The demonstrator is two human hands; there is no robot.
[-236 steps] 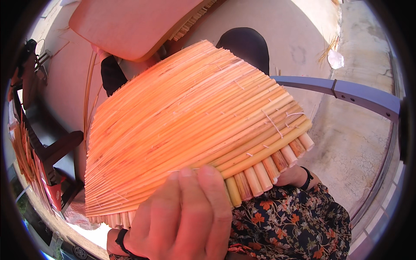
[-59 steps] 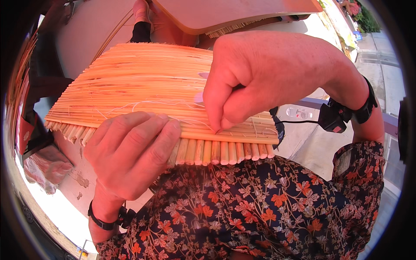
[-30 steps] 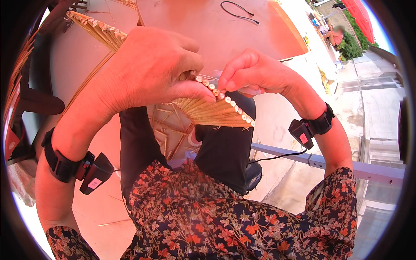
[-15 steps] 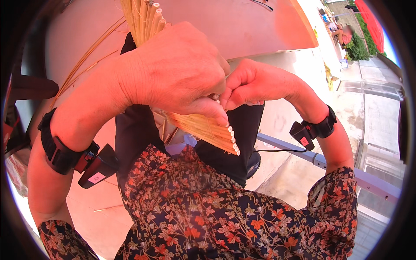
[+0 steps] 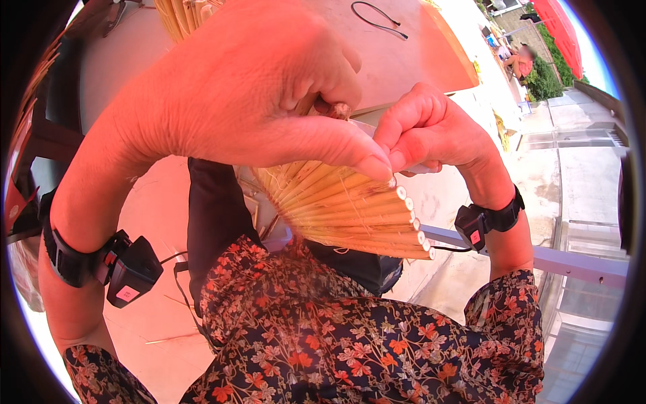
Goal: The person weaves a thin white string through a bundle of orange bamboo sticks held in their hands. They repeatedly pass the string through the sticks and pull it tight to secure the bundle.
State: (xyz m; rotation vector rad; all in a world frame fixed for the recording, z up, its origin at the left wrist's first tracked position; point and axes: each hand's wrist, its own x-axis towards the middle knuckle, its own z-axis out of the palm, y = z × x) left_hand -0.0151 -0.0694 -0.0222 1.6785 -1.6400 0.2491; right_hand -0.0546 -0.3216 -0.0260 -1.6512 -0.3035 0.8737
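The stitched reed mat (image 5: 336, 209) is tilted, its pale round cut ends facing right and its visible part fanning out below my hands. My left hand (image 5: 262, 101) grips its upper edge, thumb along the row of ends and fingers curled over. My right hand (image 5: 431, 131) is pinched beside my left thumb, at the reed ends; whatever lies between those fingertips is too small to make out. A black strap with a boxy device is on each wrist. My dark-trousered legs and floral top are beneath the mat, which hides part of my lap.
A pale board (image 5: 447, 57) with a black cord (image 5: 379, 20) lies ahead. A dark chair (image 5: 40, 148) stands at the left, a grey metal bar (image 5: 572, 262) crosses at the right. A seated person (image 5: 519, 64) is near a red umbrella (image 5: 558, 37) in the distance.
The mat, flatter two seconds ago, is now tipped with its reed ends sideways. Since half a second ago my left hand has risen and my right hand has shifted slightly right.
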